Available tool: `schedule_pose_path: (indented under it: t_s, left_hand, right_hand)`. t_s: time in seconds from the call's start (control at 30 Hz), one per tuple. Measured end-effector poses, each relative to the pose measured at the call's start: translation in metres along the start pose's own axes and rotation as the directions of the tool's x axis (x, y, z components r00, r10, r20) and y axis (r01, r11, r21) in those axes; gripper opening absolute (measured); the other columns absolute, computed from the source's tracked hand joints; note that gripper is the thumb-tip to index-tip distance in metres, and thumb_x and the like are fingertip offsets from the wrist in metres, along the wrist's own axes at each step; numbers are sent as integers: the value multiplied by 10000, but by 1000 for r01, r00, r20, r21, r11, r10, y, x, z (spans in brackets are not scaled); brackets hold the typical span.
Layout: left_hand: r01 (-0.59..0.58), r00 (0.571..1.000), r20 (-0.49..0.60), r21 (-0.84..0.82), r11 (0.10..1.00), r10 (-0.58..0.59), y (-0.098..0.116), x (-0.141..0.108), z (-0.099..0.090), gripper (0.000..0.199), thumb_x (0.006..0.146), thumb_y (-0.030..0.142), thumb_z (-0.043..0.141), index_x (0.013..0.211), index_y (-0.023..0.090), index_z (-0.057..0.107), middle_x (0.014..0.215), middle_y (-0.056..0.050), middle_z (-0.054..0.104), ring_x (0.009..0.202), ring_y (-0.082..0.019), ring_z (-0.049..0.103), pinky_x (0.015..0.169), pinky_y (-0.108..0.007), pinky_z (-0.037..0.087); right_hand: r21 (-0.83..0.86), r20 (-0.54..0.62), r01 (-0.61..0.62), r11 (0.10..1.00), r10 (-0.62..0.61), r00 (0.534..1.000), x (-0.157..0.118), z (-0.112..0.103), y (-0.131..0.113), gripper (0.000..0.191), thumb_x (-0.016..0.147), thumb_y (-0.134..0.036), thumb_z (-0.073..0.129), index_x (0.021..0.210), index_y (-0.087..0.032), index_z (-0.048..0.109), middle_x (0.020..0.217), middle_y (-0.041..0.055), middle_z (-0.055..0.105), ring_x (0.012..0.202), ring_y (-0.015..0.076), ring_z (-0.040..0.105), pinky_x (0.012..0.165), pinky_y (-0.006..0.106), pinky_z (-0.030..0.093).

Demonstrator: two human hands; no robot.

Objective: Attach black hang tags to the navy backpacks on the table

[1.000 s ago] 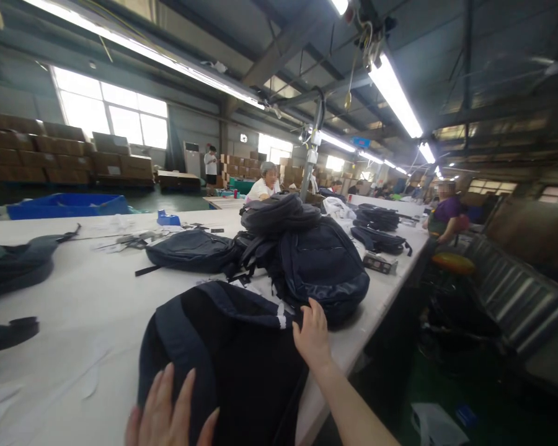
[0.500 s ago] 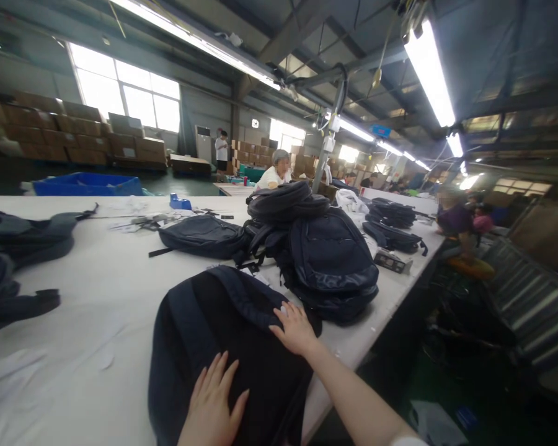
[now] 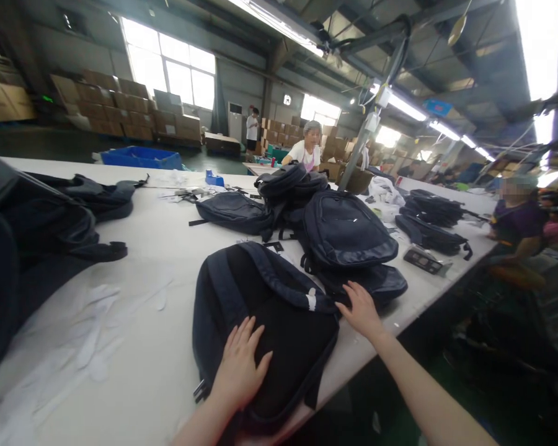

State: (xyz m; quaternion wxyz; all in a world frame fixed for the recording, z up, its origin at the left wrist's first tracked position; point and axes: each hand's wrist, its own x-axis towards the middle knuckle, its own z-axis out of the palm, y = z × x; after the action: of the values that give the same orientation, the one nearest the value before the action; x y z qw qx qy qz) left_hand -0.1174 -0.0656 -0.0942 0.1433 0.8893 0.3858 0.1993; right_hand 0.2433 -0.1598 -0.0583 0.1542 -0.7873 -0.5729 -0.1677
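Observation:
A dark navy backpack [image 3: 288,347] lies on the white table with its black back panel and straps facing up. On that panel my left hand [image 3: 244,359] rests flat, fingers spread. My right hand [image 3: 360,310] is beside the backpack's upper right corner, its fingers apart and nothing in them; whether the thumb touches the strap I cannot tell. A white paper piece [image 3: 311,300] clings to the shoulder strap [image 3: 279,279]. Just beyond my right hand, another navy backpack [image 3: 348,229] leans on a pile of backpacks.
More dark backpacks [image 3: 51,210] lie at the left, near white paper scraps [image 3: 97,334]. A flat backpack [image 3: 235,210] and a small blue holder [image 3: 214,178] are farther back. A boxed item [image 3: 423,261] lies near the right table edge. Co-workers [image 3: 307,152] stand beyond.
My right hand has moved off the strap to the right of the backpack, uncovering the white piece. My left hand stays on the back panel. The view has turned left.

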Motion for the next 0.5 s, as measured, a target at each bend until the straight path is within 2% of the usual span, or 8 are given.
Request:
schedule_pose_path:
  t_s: [0.07,0.13,0.2,0.27,0.33,0.4,0.43,0.5]
  left_hand:
    - [1,1000,14,-16,1000,0,0,1,0,510,884,418,495,1339,191,535,1509,-120,402,1424,-267,311,1179,-515,247]
    - [1,999,33,-33,999,0,0,3,-1,512,883,415,497,1344,194,530,1515,-118,393,1430,-268,298,1182,-519,239]
    - [12,998,55,-55,998,-9,1,5,-4,518,879,410,506,1353,202,522,1527,-114,372,1438,-268,278,1186,-526,226]
    - [34,996,89,-90,995,-26,4,2,-13,535,864,405,532,1360,208,516,1536,-118,354,1442,-278,264,1187,-542,207]
    - [34,990,143,-156,987,-12,6,-10,-28,593,825,418,592,1374,213,501,1540,-122,344,1441,-298,262,1183,-556,207]
    - [1,987,157,-250,968,39,6,-30,-48,702,781,471,648,1409,222,455,1547,-123,327,1438,-318,262,1176,-560,223]
    - [-25,988,136,-290,957,67,4,-42,-57,756,769,511,657,1430,229,422,1553,-119,314,1437,-324,263,1175,-556,230]
    - [-46,996,59,-310,949,68,-3,-69,-71,813,773,576,635,1460,235,367,1558,-113,303,1435,-324,267,1180,-540,230]
  right_hand:
    - [-84,10,-46,995,47,999,4,-4,22,595,831,-410,557,1306,-54,525,1385,221,491,1323,330,396,1076,468,322]
    - [-146,75,-62,987,74,994,10,-6,37,604,794,-394,582,1295,-60,534,1346,221,527,1281,338,445,1059,462,333]
    - [-172,136,-52,984,76,988,18,-8,43,553,780,-388,576,1239,-80,582,1266,212,589,1202,334,520,1029,455,365]
    - [-140,130,-17,990,35,991,26,-11,40,483,808,-406,521,1155,-89,632,1186,207,635,1129,324,577,998,447,408]
    - [-53,30,57,997,-55,998,33,-13,29,485,843,-444,453,1108,-92,655,1136,207,656,1083,321,611,977,450,449]
    - [41,-150,174,984,-166,975,39,-10,13,554,814,-517,479,1172,-126,642,1119,201,663,1058,356,627,951,503,482]
    - [89,-210,275,957,-252,945,41,-4,4,591,777,-538,523,1249,-195,615,1123,184,665,1048,380,631,915,538,500]
    - [209,-247,437,875,-385,889,43,16,-21,665,697,-528,583,1347,-397,522,1131,115,676,1066,398,624,789,555,542]
